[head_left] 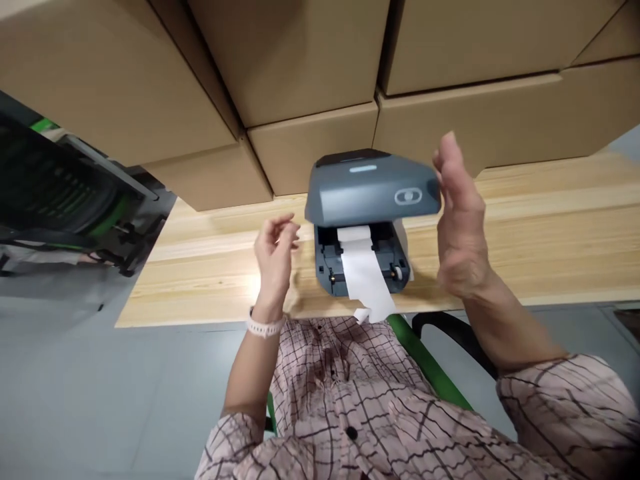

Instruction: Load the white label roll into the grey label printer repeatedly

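Note:
A dark grey label printer (327, 267) stands near the table's front edge with its lid (370, 193) tilted up. Inside it sits a white paper roll (353, 233). From the roll a paper strip (367, 280) runs out over the front, its end torn and hanging past the table edge. At the lid's right side is my right hand (463, 227), fingers extended and seemingly touching the lid's edge; some fingertips are hidden behind it. My left hand (276, 250) hovers left of the printer, fingers loosely bent and apart, holding nothing.
Large cardboard boxes (310, 60) are stacked along the back of the wooden table (200, 267), close behind the printer. A green and black chair (430, 367) is beneath me. Dark equipment (60, 187) stands on the floor at left.

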Motion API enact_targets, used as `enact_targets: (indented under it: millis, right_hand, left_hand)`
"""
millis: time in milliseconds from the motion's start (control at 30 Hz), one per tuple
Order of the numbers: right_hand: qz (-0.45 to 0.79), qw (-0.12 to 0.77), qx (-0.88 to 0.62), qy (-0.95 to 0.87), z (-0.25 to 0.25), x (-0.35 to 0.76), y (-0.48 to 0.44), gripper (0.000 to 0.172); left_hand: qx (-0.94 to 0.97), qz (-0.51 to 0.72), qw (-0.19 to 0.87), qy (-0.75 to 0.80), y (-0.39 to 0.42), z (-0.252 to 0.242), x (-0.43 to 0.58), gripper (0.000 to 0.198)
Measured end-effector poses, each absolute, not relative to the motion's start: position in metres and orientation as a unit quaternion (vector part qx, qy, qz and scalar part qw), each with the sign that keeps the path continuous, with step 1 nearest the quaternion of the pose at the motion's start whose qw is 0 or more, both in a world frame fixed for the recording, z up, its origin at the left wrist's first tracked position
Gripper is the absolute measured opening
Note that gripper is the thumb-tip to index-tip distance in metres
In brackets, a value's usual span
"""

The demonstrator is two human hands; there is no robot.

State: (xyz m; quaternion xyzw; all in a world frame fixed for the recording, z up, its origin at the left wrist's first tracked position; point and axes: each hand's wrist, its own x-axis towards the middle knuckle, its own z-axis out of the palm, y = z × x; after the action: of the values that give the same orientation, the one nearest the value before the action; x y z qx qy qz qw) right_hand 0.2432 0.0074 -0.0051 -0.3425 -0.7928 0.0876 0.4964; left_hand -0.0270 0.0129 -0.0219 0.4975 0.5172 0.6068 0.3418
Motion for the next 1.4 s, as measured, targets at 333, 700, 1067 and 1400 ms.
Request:
enact_targets:
  millis: [333, 700, 1067, 1400]
  right_hand:
    - [0.047, 0.561, -0.282, -0.777, 0.072, 0.22, 0.107, 0.09]
    - [0.071, 0.484, -0.39, -0.781, 0.096, 0.228, 0.179, 0.073]
    - [0.042, 0.14, -0.345, -0.927, 0.034, 0.207, 0.077, 0.039]
    - [0.139, 0.051, -0.278, -0.949, 0.021, 0.208, 0.099, 0.064]
  left_hand:
    - [0.549, 0.505, 0.501, 0.439, 0.041, -0.048, -0.007, 0.067]
    - [0.541, 0.509, 0.505, 0.438, 0.044, -0.053, -0.007, 0.074]
    - [0.547, 0.503, 0.503, 0.441, 0.045, -0.053, -0.006, 0.076]
    - [0.547, 0.501, 0.507, 0.438, 0.047, -0.058, -0.007, 0.086]
